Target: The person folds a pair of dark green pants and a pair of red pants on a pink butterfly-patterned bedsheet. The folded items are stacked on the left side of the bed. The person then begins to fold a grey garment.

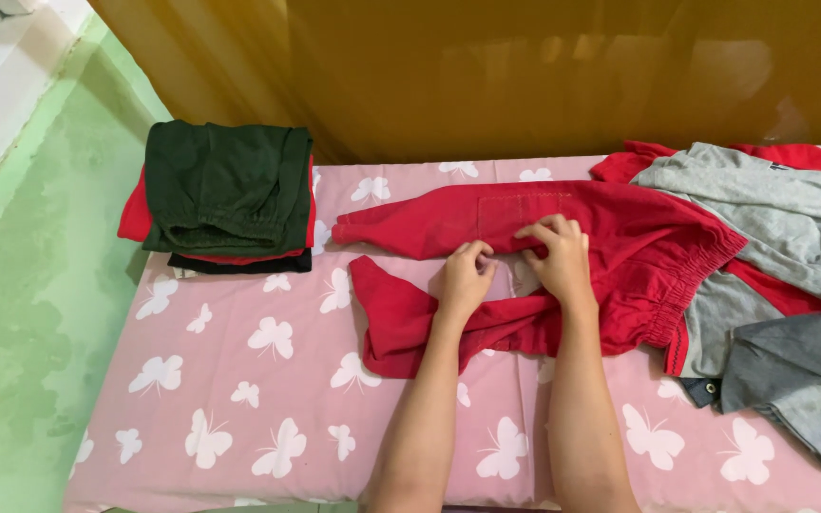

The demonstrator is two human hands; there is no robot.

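The red trousers (563,228) lie flat across the bed (239,399), legs spread apart. Your left hand (466,275) and right hand (555,255) pinch the cloth at the crotch, fingers closed on it. The fabric looks soft, light and limp; hold it at seams or the elastic waistband. Left of the trousers sits a folded stack (225,195); right, loose grey garments (772,228).
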